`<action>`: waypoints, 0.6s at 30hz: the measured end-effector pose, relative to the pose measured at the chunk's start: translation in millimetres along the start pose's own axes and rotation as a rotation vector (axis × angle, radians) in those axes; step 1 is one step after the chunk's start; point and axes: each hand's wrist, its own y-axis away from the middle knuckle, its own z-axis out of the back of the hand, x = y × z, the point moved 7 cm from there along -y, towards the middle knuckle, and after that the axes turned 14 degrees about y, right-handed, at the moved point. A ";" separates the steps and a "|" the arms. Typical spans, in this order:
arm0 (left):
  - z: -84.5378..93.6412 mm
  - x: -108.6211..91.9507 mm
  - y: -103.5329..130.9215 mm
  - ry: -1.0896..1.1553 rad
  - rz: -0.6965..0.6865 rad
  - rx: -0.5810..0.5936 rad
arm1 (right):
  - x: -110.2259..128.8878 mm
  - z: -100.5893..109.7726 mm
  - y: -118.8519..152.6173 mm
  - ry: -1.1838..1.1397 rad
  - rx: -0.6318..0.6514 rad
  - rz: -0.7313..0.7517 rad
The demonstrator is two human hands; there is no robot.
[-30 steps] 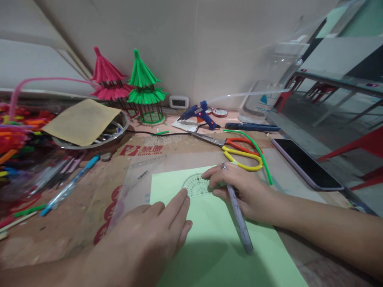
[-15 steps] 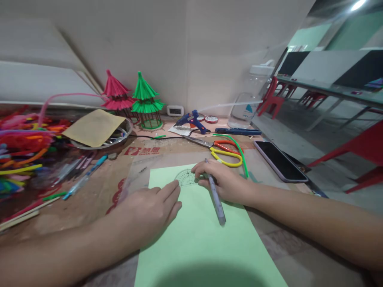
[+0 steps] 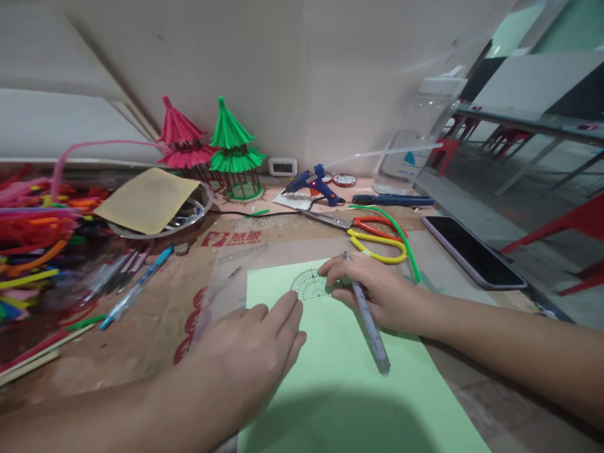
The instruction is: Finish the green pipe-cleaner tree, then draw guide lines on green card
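A clear protractor (image 3: pixel 311 285) lies near the top edge of a light green sheet (image 3: pixel 340 371). My left hand (image 3: pixel 264 340) rests palm down on the sheet's left side, its fingertips at the protractor's lower left edge. At the protractor's right side is my right hand (image 3: pixel 372 286), with its thumb and index finger bent towards the edge. A grey patterned pen (image 3: pixel 370 327) is held between the fingers of that hand and slants down over the paper.
Beyond the sheet lie scissors (image 3: pixel 377 242), a green pipe cleaner (image 3: pixel 408 242), a blue glue gun (image 3: pixel 314 182) and a cutter (image 3: pixel 394 200). A phone (image 3: pixel 472 251) is at right. Pens (image 3: pixel 136 286) and pipe cleaners (image 3: pixel 38 233) lie left, two small towers (image 3: pixel 236 151) behind.
The view has shifted, so most things appear farther right. Both hands stay at the protractor, and the pen is still in my right hand.
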 end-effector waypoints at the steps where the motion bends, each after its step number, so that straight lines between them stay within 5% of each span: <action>1: -0.9 1.1 -0.4 0.014 0.017 0.014 | 0.6 0.6 -0.2 -0.002 -0.003 0.005; 10: -2.6 6.6 -0.7 0.125 0.091 -0.041 | 2.2 2.6 -1.2 -0.008 -0.013 0.020; 18: -3.0 6.5 -1.5 0.139 0.001 -0.043 | 1.8 1.8 1.9 0.009 -0.007 0.032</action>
